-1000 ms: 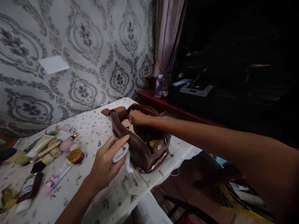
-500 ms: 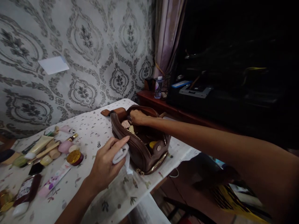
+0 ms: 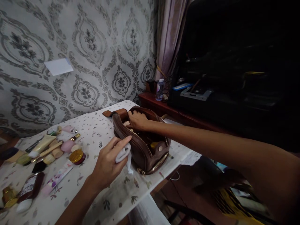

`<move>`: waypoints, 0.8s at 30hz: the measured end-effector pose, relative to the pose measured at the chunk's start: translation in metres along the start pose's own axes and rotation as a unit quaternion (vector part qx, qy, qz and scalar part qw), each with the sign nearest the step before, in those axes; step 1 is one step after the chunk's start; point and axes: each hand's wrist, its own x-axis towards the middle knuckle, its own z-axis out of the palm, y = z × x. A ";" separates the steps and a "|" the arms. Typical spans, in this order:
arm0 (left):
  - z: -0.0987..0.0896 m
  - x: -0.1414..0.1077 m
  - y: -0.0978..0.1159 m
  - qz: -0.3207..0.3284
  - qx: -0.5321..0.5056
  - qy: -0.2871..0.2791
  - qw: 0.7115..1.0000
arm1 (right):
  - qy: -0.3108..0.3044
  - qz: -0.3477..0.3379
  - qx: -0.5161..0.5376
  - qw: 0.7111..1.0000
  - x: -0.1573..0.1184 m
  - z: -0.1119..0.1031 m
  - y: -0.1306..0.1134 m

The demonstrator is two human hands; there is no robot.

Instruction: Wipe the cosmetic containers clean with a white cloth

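Note:
A brown toiletry bag [image 3: 144, 157] stands unzipped near the table's edge, its brass-coloured zip spread wide. My left hand [image 3: 109, 161] is closed on a folded white cloth [image 3: 124, 153], and its index finger rests against the bag's near side. Inside the bag's far end is my right hand [image 3: 138, 120], knuckles bent and fingertips hidden below the rim. Pale round items [image 3: 127, 123] lie beside those fingers. Something yellow [image 3: 153, 145] shows deeper in, towards the near end. Whether my right fingers grip anything is not visible.
Cosmetics lie on the patterned tablecloth [image 3: 122, 204] at left: a gold-lidded jar [image 3: 77, 156], a pink-and-white tube [image 3: 58, 178], a dark red bottle [image 3: 31, 190], brushes and several tubes. Behind stands a red-brown cabinet [image 3: 150, 101] with a clear bottle [image 3: 160, 90].
My right hand has shifted slightly within the bag, its fingers now covering more of the pale items. The left hand keeps the cloth. The view has turned a little left.

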 end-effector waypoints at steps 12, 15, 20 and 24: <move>-0.002 0.000 -0.002 0.006 0.011 -0.004 1.000 | -0.025 0.014 -0.005 1.000 0.005 0.014 -0.007; -0.002 0.000 -0.001 0.007 0.016 -0.003 1.000 | -0.024 0.020 0.000 1.000 0.005 0.012 -0.007; -0.002 0.000 -0.001 0.012 0.014 -0.004 1.000 | -0.001 0.020 0.001 1.000 -0.003 -0.001 -0.002; -0.001 0.000 -0.001 0.016 0.015 -0.002 1.000 | -0.047 0.012 0.003 0.999 -0.015 -0.004 0.004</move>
